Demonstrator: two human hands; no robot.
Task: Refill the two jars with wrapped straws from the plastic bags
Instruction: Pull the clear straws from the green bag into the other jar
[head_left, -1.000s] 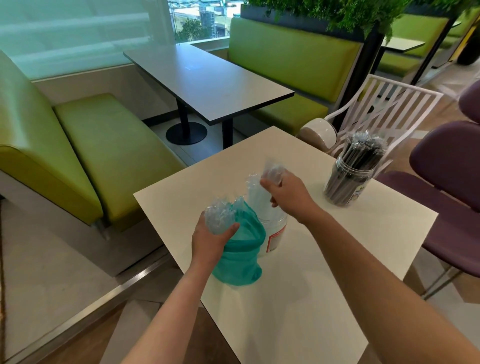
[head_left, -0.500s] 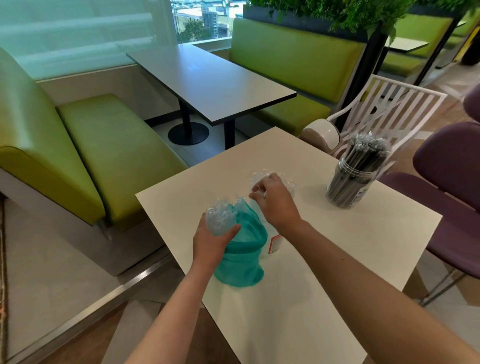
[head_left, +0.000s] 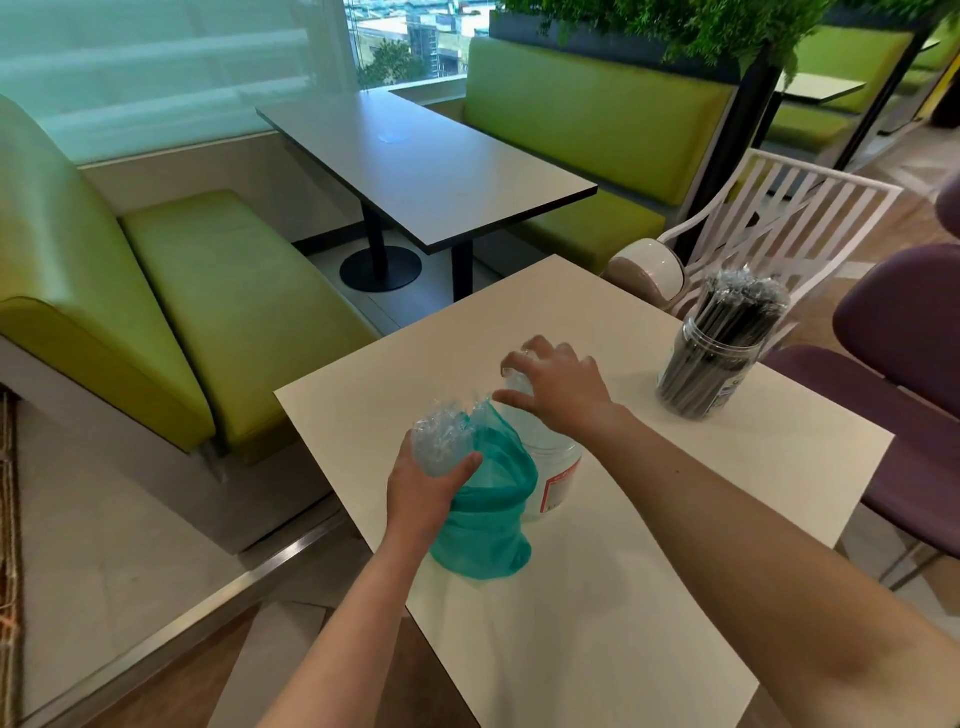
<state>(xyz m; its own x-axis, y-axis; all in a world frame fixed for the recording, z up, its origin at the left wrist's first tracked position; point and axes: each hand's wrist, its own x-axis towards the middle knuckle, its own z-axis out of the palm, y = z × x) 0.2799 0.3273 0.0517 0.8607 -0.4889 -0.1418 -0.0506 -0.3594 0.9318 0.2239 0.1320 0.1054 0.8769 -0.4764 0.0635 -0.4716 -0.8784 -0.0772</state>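
Left hand (head_left: 423, 486) came in from the near edge of the table (head_left: 649, 597), forearm angled up-right, thumb and fingers curled round a bunch of clear-wrapped straws (head_left: 441, 439) at the mouth of the teal bag (head_left: 480, 525). Bag stood slumped near the table's left edge, touching the clear jar (head_left: 553, 475) just right of it. Right hand (head_left: 558, 387) reached across from the near right corner, palm down over the jar mouth, fingers spread and bent, tips on the clear wrappers (head_left: 517, 384) sticking out; actual grip couldn't be told. Second jar (head_left: 709, 364), packed with dark straws, sat by the far right edge, well apart.
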